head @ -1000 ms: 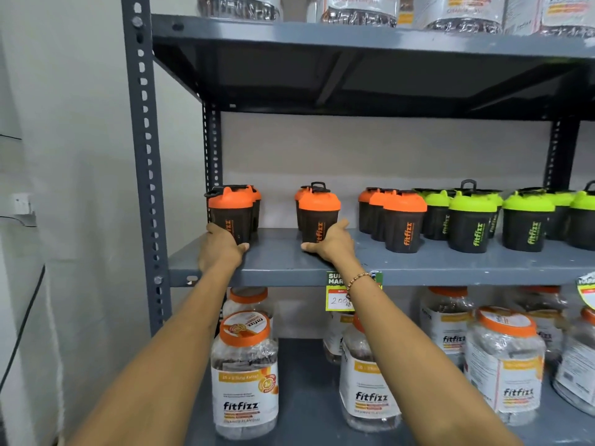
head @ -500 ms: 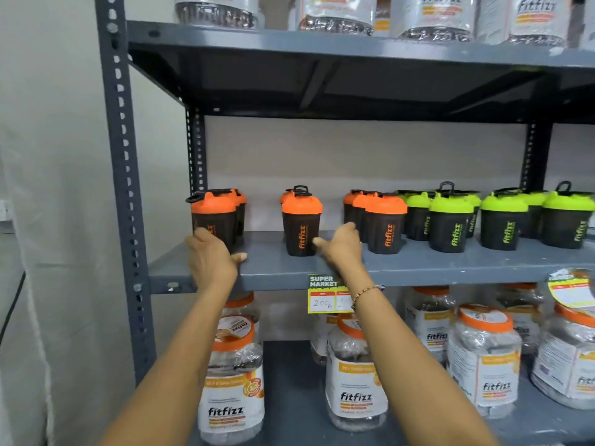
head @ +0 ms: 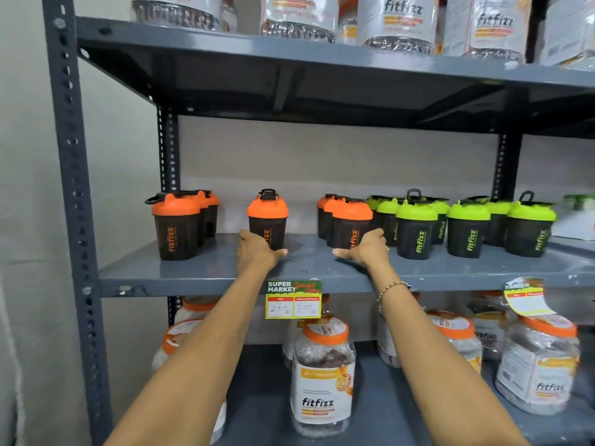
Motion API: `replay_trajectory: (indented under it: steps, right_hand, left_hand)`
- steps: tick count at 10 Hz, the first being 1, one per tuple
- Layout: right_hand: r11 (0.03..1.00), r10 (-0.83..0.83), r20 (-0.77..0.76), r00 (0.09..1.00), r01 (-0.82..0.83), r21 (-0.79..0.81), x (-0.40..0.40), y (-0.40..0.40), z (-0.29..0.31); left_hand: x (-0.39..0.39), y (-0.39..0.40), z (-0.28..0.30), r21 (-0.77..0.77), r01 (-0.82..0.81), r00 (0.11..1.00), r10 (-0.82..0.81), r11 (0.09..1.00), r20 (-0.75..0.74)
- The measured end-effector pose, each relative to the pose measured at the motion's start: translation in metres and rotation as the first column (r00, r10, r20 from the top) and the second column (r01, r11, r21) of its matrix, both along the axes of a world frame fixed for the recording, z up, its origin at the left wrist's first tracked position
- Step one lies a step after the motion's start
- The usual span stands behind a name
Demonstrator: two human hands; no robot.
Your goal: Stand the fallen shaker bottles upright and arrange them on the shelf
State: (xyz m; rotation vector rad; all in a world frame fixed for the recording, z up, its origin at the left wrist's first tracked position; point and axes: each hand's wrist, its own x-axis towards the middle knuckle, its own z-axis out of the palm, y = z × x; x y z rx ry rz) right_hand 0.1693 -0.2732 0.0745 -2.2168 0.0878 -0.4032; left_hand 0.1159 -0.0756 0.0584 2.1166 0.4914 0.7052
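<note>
**Both hands at the shaker row**

My left hand [head: 257,251] cups the base of a lone upright black plastic shaker with an orange lid [head: 268,217], thumb splayed to 3 o'clock. My right hand [head: 367,249] presses against the front orange-lidded shaker [head: 351,225], fingers spread; I cannot tell if it grips. Green-lidded black shakers [head: 415,228] stand at 3 o'clock on the grey metal shelf [head: 193,275].

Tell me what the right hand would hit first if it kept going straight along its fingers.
The right hand points back into the shelf, fingers already at the front orange-lidded shaker. That bottle comes first; whether they touch is unclear.
</note>
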Motion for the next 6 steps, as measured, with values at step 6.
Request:
replay_trajectory:
  steps: [6]
  right_hand:
    - [0.999, 0.041, 0.161, 0.986, -0.046, 0.029, -0.002, -0.013, -0.012]
  left_hand:
    - [-0.019, -0.020, -0.007, 0.219, -0.256, 0.965, 0.262, 0.941, 0.005]
